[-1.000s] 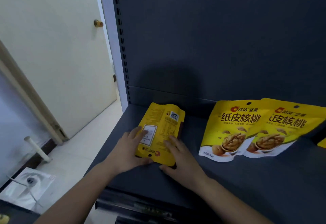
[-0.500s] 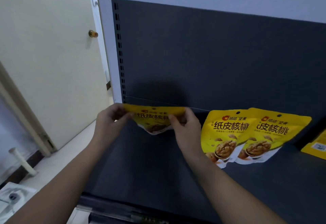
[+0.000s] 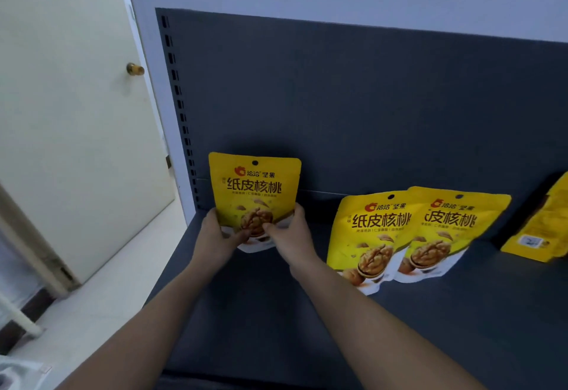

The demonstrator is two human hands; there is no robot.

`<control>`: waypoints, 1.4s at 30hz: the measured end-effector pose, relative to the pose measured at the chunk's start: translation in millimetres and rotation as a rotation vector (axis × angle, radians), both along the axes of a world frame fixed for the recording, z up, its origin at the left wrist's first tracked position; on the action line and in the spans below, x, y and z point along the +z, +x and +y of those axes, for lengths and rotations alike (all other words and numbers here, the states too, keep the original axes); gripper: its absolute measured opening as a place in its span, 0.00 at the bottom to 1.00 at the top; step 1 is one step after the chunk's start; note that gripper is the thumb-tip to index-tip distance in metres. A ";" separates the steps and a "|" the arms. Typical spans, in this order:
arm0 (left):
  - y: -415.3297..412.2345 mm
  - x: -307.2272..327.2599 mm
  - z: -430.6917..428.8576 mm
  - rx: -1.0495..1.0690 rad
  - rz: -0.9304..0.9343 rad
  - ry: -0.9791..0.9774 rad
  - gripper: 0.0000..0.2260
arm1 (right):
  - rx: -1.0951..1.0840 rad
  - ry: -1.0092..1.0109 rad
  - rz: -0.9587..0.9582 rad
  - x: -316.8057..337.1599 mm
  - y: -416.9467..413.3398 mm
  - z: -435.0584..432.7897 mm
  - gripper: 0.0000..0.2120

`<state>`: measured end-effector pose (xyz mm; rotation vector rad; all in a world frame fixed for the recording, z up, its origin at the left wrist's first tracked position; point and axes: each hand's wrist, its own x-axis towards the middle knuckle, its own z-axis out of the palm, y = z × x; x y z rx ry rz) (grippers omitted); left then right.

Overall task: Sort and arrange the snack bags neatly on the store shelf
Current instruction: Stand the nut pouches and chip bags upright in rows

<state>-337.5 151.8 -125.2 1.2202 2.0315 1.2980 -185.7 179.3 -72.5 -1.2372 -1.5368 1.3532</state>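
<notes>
Yellow foil walnut pouch (image 3: 254, 193) held upright at the left end of the dark grey metal back panel (image 3: 338, 97).
Left hand (image 3: 216, 236) and right hand (image 3: 290, 233) pinch its lower corners. It is likely light, crinkly and slippery, so bottom-edge grips suit it. Four pouches: this one, an overlapping leaning pair (image 3: 368, 236) mid-panel, and a back-facing pouch (image 3: 541, 230) at the right end.

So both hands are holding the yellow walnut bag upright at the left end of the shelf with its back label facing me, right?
Not quite. The head view shows the walnut bag with its printed front facing you, not its back label. The left hand and right hand do hold it upright at the left end of the shelf.
</notes>
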 end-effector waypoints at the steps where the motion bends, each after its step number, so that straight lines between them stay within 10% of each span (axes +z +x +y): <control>1: -1.2 -1.1 0.7 -0.008 0.005 0.012 0.27 | 0.016 -0.003 0.005 -0.2 1.0 0.4 0.28; 9: 2.3 3.4 -10.2 0.069 0.106 0.017 0.34 | 0.015 0.037 -0.005 2.4 6.8 -17.8 0.21; 14: 34.4 36.2 -27.7 0.117 0.213 0.239 0.19 | 0.093 0.128 -0.003 25.6 13.1 -40.5 0.23; 25: 200.2 139.3 -13.2 -0.448 0.332 0.627 0.14 | -0.038 0.645 -0.307 123.6 209.3 -17.9 0.17; 33: 405.2 103.7 35.3 -0.762 0.378 0.323 0.30 | -0.347 0.457 -0.650 78.1 460.6 -29.3 0.17; 42: 496.5 57.0 115.7 -0.563 0.079 -0.124 0.40 | -0.403 0.188 -0.768 36.8 611.3 -19.5 0.26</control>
